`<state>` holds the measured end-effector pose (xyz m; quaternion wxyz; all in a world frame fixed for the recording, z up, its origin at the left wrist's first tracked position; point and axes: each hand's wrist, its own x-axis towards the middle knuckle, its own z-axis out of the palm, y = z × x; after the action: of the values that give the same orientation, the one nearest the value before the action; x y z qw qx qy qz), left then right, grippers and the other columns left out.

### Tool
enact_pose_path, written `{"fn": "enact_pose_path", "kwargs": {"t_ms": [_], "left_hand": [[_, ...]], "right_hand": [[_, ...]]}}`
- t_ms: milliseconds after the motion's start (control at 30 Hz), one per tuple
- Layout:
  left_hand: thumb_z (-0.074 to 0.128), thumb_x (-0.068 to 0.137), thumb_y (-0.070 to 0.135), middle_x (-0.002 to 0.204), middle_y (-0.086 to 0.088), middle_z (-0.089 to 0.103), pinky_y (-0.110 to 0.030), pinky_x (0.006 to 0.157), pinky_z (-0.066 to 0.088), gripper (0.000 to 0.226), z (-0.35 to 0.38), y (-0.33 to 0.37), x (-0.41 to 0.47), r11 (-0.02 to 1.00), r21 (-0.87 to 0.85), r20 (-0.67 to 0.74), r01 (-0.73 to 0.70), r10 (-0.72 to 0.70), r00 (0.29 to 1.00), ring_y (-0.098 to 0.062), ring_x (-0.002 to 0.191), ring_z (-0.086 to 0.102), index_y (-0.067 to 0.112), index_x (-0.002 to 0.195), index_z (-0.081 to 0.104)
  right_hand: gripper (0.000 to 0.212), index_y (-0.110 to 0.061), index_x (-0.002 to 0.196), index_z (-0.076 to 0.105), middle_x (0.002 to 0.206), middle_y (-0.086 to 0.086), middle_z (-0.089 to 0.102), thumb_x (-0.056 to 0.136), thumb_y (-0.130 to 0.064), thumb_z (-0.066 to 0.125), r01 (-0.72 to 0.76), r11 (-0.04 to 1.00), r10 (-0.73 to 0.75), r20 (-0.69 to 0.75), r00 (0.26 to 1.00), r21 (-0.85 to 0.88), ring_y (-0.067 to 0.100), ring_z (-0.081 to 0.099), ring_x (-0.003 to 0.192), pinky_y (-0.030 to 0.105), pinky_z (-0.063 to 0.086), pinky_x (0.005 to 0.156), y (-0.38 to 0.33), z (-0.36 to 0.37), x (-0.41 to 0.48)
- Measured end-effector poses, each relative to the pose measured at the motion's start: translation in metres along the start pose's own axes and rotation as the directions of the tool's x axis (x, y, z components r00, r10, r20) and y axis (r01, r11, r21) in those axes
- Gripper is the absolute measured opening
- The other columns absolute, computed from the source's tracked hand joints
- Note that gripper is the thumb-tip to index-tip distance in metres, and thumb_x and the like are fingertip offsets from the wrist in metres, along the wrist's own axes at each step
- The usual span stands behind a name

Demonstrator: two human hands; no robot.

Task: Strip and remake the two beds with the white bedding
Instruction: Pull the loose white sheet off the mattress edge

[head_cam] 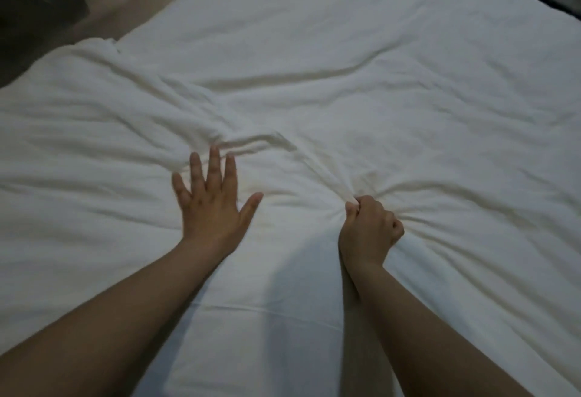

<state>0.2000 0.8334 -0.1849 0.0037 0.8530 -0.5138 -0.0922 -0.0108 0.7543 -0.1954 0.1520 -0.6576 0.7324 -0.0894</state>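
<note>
The white duvet (361, 60) lies spread across the bed and fills most of the view, its surface creased, with folds radiating from the two hands. The left hand (213, 208) rests palm down on the duvet, fingers straight and spread, thumb angled out to the right; it holds nothing. The right hand (369, 227) is closed into a fist around a bunched pinch of the duvet fabric, which rises slightly between thumb and forefinger. The hands are apart, side by side, with smoother cloth between them. A rumpled edge of the duvet (94, 48) lies at the left near the bed's border. Wooden floor (125, 10) shows at upper left, beside a dark object (37, 4) that cannot be identified.
</note>
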Motion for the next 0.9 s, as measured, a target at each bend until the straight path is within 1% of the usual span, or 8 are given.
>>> {"fn": "enact_pose_path", "kwargs": {"t_ms": [133,200,267,333,467,600,767,900], "left_hand": [[0.003,0.081,0.080,0.157,0.000,-0.025,-0.062,0.113,-0.008,0.089,0.013,-0.008,0.011,1.000,-0.024,0.142,0.004,0.000,0.990,-0.030,0.144,-0.022,0.028,0.152,-0.007],[0.006,0.073,0.089,0.157,0.003,-0.024,-0.061,0.111,-0.013,0.095,0.008,-0.013,0.026,0.999,-0.026,0.186,-0.040,0.044,0.982,-0.027,0.143,-0.026,0.035,0.150,-0.010],[0.007,0.066,0.093,0.157,0.007,-0.024,-0.062,0.110,-0.014,0.100,-0.004,-0.026,0.042,0.997,0.008,0.243,-0.077,0.072,0.967,-0.026,0.142,-0.028,0.040,0.148,-0.012],[0.007,0.069,0.091,0.157,0.009,-0.024,-0.064,0.110,-0.012,0.096,-0.014,-0.034,0.054,0.997,0.042,0.286,-0.069,0.054,0.957,-0.026,0.142,-0.028,0.041,0.148,-0.011],[0.030,0.085,0.074,0.161,0.003,-0.011,-0.057,0.116,0.000,0.083,-0.026,-0.015,0.032,0.999,-0.042,0.304,-0.007,0.019,0.953,-0.031,0.146,-0.013,0.033,0.152,0.003],[0.051,0.088,0.053,0.161,-0.001,0.002,-0.044,0.119,0.003,0.080,-0.038,-0.007,-0.038,0.984,-0.146,0.337,-0.102,0.147,0.930,-0.024,0.148,0.001,0.025,0.151,0.013],[0.048,0.093,0.046,0.161,0.001,0.001,-0.038,0.119,0.004,0.071,-0.051,-0.006,-0.149,0.990,-0.137,0.450,-0.037,0.095,0.888,-0.020,0.148,0.001,0.025,0.152,0.014],[0.024,0.071,0.065,0.157,0.003,0.021,-0.022,0.114,0.016,0.088,-0.073,0.003,-0.228,0.974,-0.213,0.495,0.079,0.038,0.868,-0.012,0.143,0.020,0.025,0.148,0.024]], "right_hand": [[0.026,-0.012,0.107,0.057,0.104,0.011,0.061,0.096,-0.031,0.045,-0.005,1.000,0.005,0.005,1.000,-0.024,0.034,0.051,0.103,0.044,0.026,0.100,-0.002,0.003,-0.005],[0.040,-0.010,0.122,0.051,0.122,0.017,0.054,0.095,-0.038,0.047,0.005,1.000,-0.005,0.026,1.000,0.005,0.037,0.045,0.118,0.050,0.023,0.110,-0.014,-0.007,-0.019],[0.057,-0.017,0.145,0.031,0.151,0.014,0.029,0.096,-0.044,0.042,0.118,0.993,-0.119,0.135,0.984,0.011,0.032,0.022,0.141,0.052,0.008,0.116,-0.024,-0.021,-0.045],[0.062,-0.028,0.152,0.014,0.161,0.003,0.005,0.098,-0.049,0.034,0.285,0.958,-0.271,0.276,0.922,-0.011,0.026,0.001,0.148,0.053,0.003,0.117,-0.026,-0.028,-0.073],[0.066,-0.034,0.152,-0.004,0.161,-0.003,-0.010,0.096,-0.059,0.022,0.295,0.945,-0.181,0.524,0.832,-0.143,0.026,-0.011,0.148,0.060,0.000,0.115,-0.005,-0.030,-0.101],[0.070,-0.031,0.152,-0.002,0.161,0.001,-0.005,0.096,-0.058,0.029,0.251,0.956,-0.116,0.584,0.803,-0.155,0.028,-0.003,0.148,0.060,0.006,0.115,-0.001,-0.046,-0.098],[0.067,-0.025,0.150,0.015,0.156,0.006,0.019,0.094,-0.050,0.042,0.342,0.917,-0.138,0.640,0.756,-0.207,0.030,0.024,0.141,0.049,0.026,0.113,0.024,-0.089,-0.123],[0.045,-0.023,0.129,0.041,0.123,0.001,0.048,0.089,-0.041,0.052,0.516,0.842,-0.265,0.713,0.649,-0.157,0.023,0.050,0.116,0.036,0.046,0.093,0.043,-0.132,-0.157]]}}
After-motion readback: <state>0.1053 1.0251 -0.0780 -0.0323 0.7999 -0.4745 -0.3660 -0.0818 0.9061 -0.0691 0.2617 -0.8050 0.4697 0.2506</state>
